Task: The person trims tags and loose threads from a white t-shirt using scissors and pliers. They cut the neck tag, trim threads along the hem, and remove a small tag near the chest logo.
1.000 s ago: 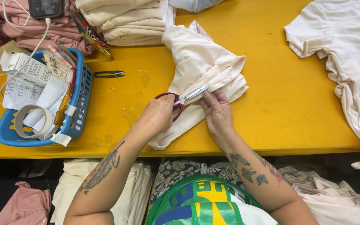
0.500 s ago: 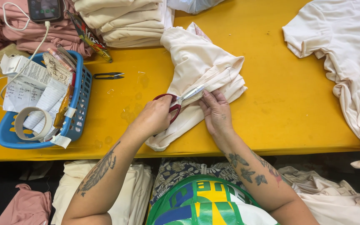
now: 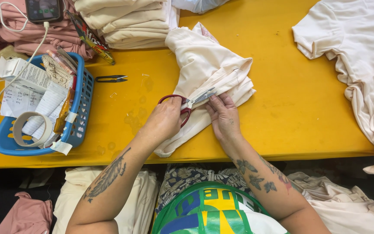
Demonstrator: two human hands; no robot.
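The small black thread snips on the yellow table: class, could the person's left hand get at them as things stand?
Probably not directly: the left hand grips red-handled scissors; bare yellow table lies between it and the snips.

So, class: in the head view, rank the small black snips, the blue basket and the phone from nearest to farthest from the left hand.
From the left hand:
1. Small black snips, on the yellow table, up-left.
2. Blue basket, at the table's left.
3. Phone, top-left corner on pink cloth.
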